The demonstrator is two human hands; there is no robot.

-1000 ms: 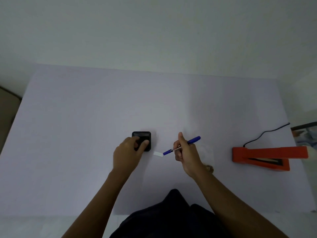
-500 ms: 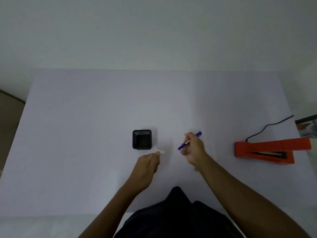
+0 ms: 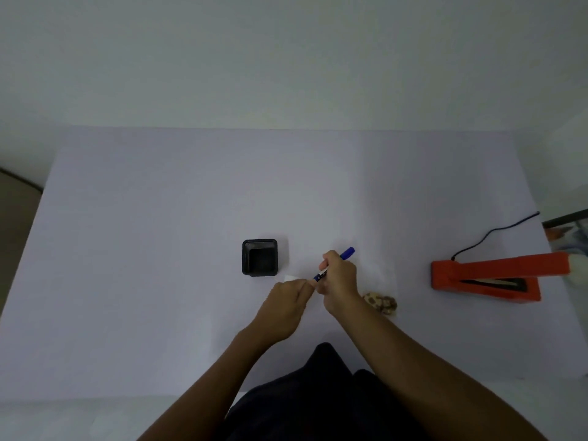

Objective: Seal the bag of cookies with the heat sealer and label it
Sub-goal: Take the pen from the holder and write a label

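Left hand (image 3: pixel 284 302) fingers pinched shut on white label (image 3: pixel 290 278) on tabletop (image 3: pixel 159 281). Right hand (image 3: pixel 339 281) fingers wrapped tight around blue pen (image 3: pixel 346 252), tip at label. Cookie bag (image 3: pixel 381 302) just right of right wrist. Black holder (image 3: pixel 260 257) behind label; orange heat sealer (image 3: pixel 496 275) far right, well apart.
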